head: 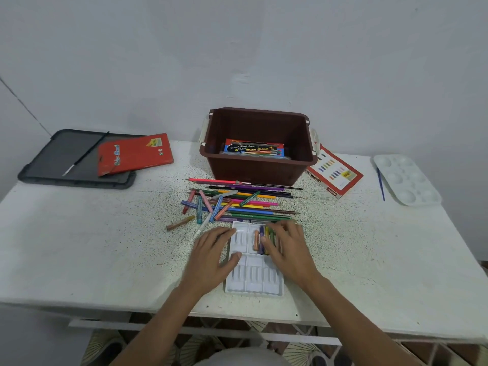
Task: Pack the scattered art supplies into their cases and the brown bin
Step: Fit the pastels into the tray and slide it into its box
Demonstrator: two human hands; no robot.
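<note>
A white slotted crayon tray (253, 278) lies at the table's near middle, with several oil pastels (261, 240) set in its upper right slots. My left hand (211, 252) rests on the tray's left edge with fingers spread, thumb on the plastic. My right hand (287, 249) lies over the tray's upper right part, fingertips on the pastels there. Just beyond sits a heap of coloured pencils and loose pastels (237, 202). The brown bin (257, 165) stands behind them and holds a water colour box (254, 148).
A red colour pencil case (134, 153) lies on a grey bin lid (52, 159) with a brush at the far left. A red and white pastel box (335, 171) sits right of the bin. A white palette (406, 178) and blue brush (380, 184) lie far right.
</note>
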